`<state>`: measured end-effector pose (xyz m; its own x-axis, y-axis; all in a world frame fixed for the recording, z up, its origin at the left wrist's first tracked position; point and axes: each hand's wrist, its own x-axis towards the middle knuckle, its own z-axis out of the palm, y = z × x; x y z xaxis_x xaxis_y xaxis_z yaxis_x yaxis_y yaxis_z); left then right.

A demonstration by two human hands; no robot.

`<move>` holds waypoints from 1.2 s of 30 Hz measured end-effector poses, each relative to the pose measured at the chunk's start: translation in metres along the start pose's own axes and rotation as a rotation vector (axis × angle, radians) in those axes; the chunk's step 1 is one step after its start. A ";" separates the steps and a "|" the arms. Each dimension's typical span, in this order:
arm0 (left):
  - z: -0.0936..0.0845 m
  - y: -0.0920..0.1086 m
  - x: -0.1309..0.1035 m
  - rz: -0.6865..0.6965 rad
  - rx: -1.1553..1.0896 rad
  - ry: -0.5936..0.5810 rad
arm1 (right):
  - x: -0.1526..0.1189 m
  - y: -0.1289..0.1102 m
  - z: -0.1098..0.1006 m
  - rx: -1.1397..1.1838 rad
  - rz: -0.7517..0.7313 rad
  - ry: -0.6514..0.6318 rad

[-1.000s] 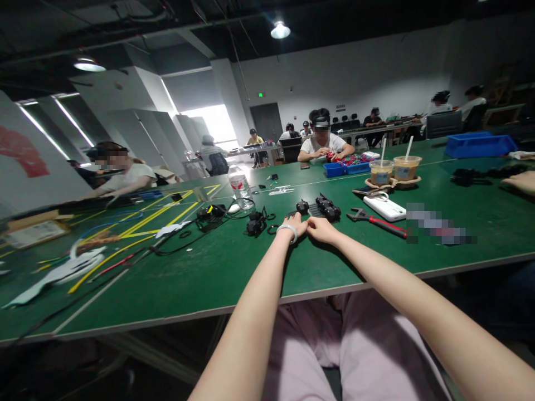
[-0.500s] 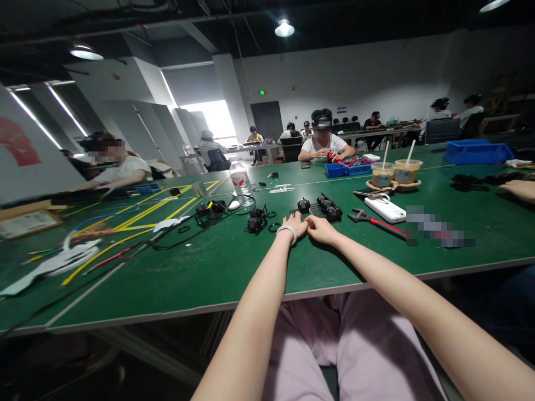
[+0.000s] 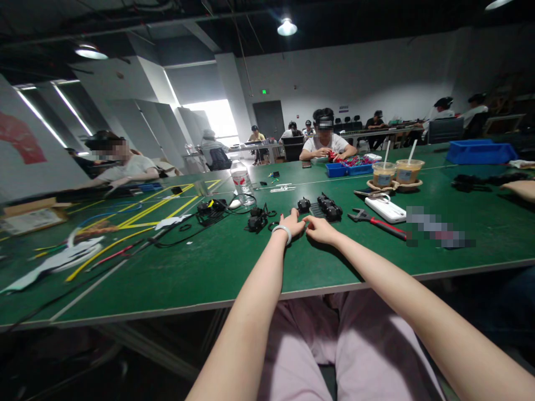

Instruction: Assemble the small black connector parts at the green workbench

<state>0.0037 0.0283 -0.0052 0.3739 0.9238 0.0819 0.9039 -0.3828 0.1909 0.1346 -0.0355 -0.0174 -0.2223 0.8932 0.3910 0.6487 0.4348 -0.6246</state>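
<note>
My left hand (image 3: 291,225), with a pale bangle (image 3: 287,234) at its wrist, rests low over the green table (image 3: 234,267). Its fingers are bent together toward a small black block (image 3: 304,205). Close at its right, my right hand (image 3: 321,229) has its thumb and index finger pinched, the tips almost meeting the left hand. Whatever lies between the fingers is too small or hidden to make out. Just beyond my right hand is a ridged black part (image 3: 329,208) with rounded blocks. Another black part (image 3: 257,219) lies left of my hands beside a black ring (image 3: 273,226).
To the right lie red-handled pliers (image 3: 378,224), a white power bank (image 3: 385,209) and two iced drinks (image 3: 408,171) in a carrier. A water bottle (image 3: 241,184) stands behind my hands. Cables (image 3: 112,253) spread left. Across the table, a person (image 3: 328,146) works near blue bins (image 3: 349,169).
My left hand has drawn slightly back and left, its fingers less spread over the black block. My right hand stays nearly in place. The camera view has shifted a little.
</note>
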 end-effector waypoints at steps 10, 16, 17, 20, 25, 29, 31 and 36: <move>-0.004 0.007 0.001 0.059 0.074 -0.012 | 0.000 0.001 0.002 -0.063 -0.003 0.028; -0.002 0.006 0.002 0.097 0.111 -0.026 | 0.000 0.001 0.001 -0.069 -0.005 0.023; -0.002 0.006 0.003 0.106 0.120 -0.021 | 0.000 0.002 0.002 -0.070 -0.004 0.023; 0.000 0.006 0.005 0.128 0.140 -0.013 | -0.001 0.002 0.002 -0.074 0.000 0.026; -0.001 0.008 0.006 0.132 0.168 -0.029 | -0.001 0.000 0.001 -0.067 0.010 0.027; -0.001 0.009 0.005 0.142 0.181 -0.033 | -0.001 -0.002 0.000 -0.057 0.028 0.018; -0.001 0.008 0.005 0.150 0.179 -0.025 | -0.001 -0.001 0.000 -0.056 0.029 0.016; 0.001 0.006 0.009 0.172 0.169 -0.014 | 0.000 0.002 0.002 -0.066 0.015 0.024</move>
<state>0.0129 0.0344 -0.0047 0.5274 0.8453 0.0856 0.8480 -0.5300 0.0087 0.1349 -0.0348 -0.0198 -0.1947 0.8963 0.3983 0.6986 0.4118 -0.5851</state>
